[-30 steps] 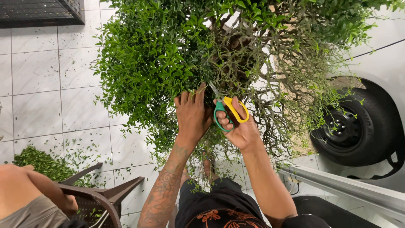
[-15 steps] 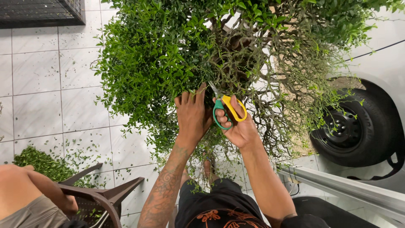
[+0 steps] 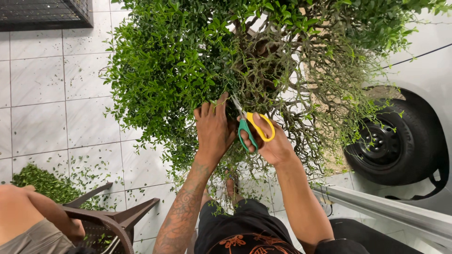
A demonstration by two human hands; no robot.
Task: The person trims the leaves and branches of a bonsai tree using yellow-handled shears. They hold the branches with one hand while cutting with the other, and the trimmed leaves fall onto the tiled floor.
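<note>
A dense green bush (image 3: pixel 174 61) with small leaves fills the upper middle; its right half shows bare tangled twigs (image 3: pixel 301 94). My left hand (image 3: pixel 214 127) presses into the foliage, fingers spread among the leaves. Just to its right, my right hand (image 3: pixel 270 143) grips scissors (image 3: pixel 252 127) with one yellow and one green handle loop. The blades point up and left into the twigs and are partly hidden by leaves.
White floor tiles (image 3: pixel 42 108) lie at left, with a heap of cut leaves (image 3: pixel 42 183). A brown plastic chair (image 3: pixel 110 221) and another person's arm (image 3: pixel 28 211) are at bottom left. A car tyre (image 3: pixel 393 141) stands at right, a dark grate (image 3: pixel 42 11) at top left.
The view has shifted very slightly. Both hands stay at the same spot in the bush; the scissors handles have moved a little in my right hand.
</note>
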